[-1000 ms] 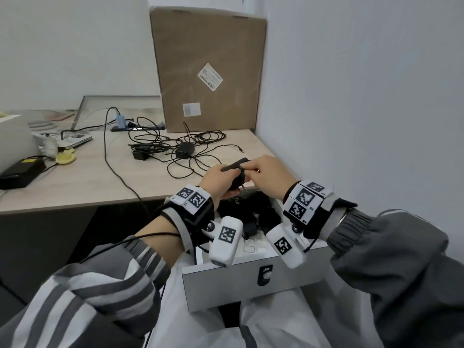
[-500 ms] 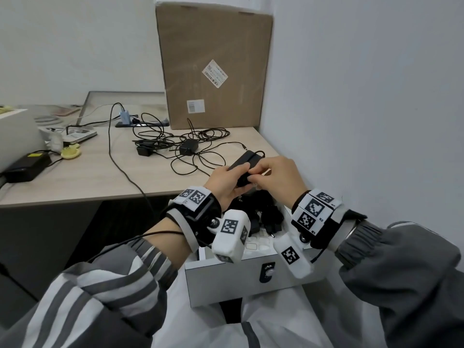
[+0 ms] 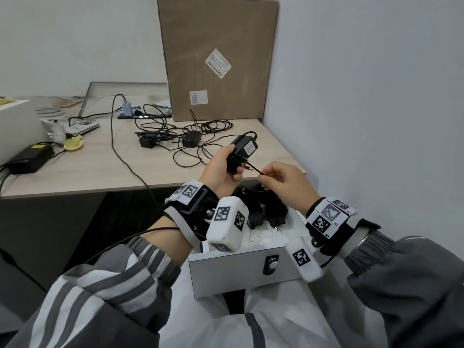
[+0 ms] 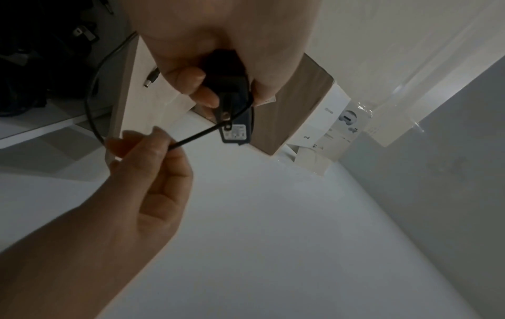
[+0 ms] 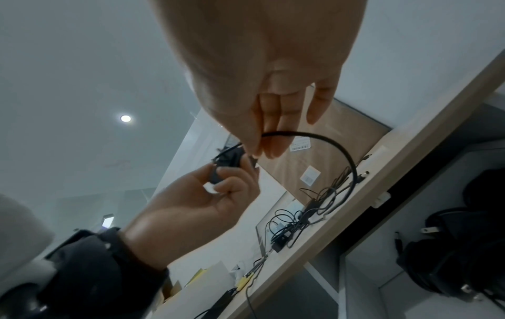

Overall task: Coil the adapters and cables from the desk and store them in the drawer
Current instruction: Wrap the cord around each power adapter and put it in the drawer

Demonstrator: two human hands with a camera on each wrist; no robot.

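My left hand (image 3: 222, 169) grips a black plug-in adapter (image 3: 243, 150) upright above the desk's near right corner, label side toward me. The same adapter (image 4: 232, 110) shows between my fingers in the left wrist view. My right hand (image 3: 278, 180) pinches the adapter's thin black cable (image 3: 254, 168) near its barrel plug; the cable (image 5: 314, 138) arcs away from the pinch in the right wrist view. Below both hands the white drawer (image 3: 241, 270) stands open, with several black coiled adapters (image 3: 271, 209) inside.
A tangle of black cables and two small adapters (image 3: 185, 140) lies mid-desk before a tall cardboard box (image 3: 216, 59). A black power brick (image 3: 30, 156) and a yellow object (image 3: 73, 144) sit at the left. The wall (image 3: 364, 121) closes the right side.
The left hand has lifted and turned the adapter upright, label toward me. The right hand slid away from it along the cable, so the hands are now apart.
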